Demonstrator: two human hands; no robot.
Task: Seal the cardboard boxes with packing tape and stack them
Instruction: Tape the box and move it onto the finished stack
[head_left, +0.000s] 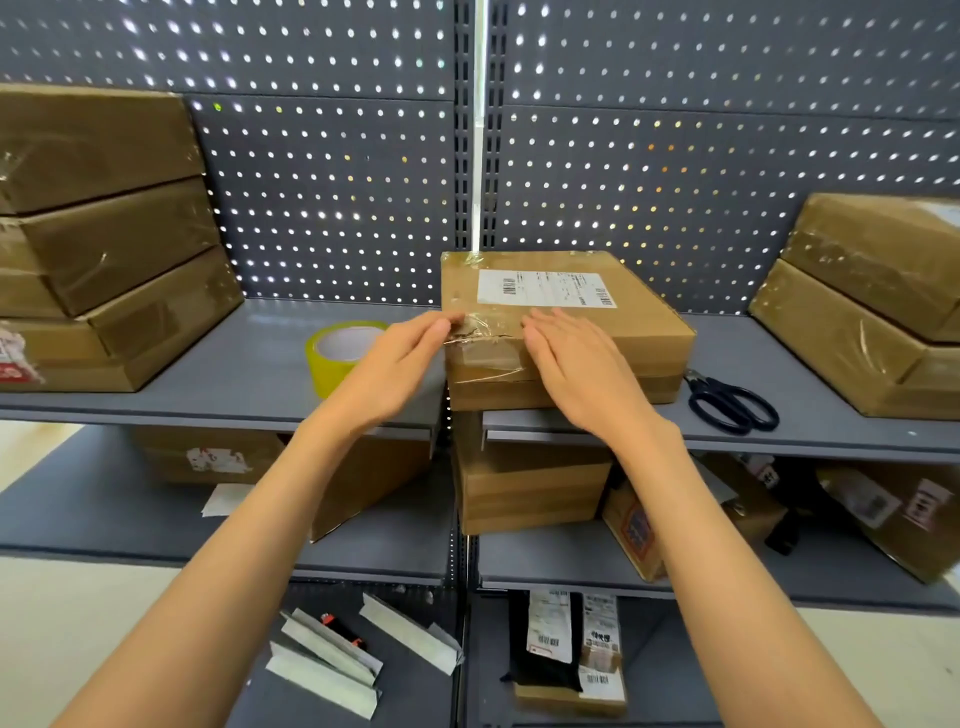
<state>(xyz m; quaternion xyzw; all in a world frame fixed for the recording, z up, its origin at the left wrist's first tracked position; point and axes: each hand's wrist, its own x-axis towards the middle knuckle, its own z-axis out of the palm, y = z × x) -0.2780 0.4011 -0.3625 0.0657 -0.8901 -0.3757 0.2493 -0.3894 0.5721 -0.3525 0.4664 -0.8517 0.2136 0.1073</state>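
One box (566, 332) sits mid-shelf and we're flattening wrinkled tape (485, 345) over its near edge, left hand (400, 358) and right hand (576, 364) spread flat, apart; tape roll (340, 356) beside, taped stacks left (104, 234) and right (862, 301), this one yet to stack
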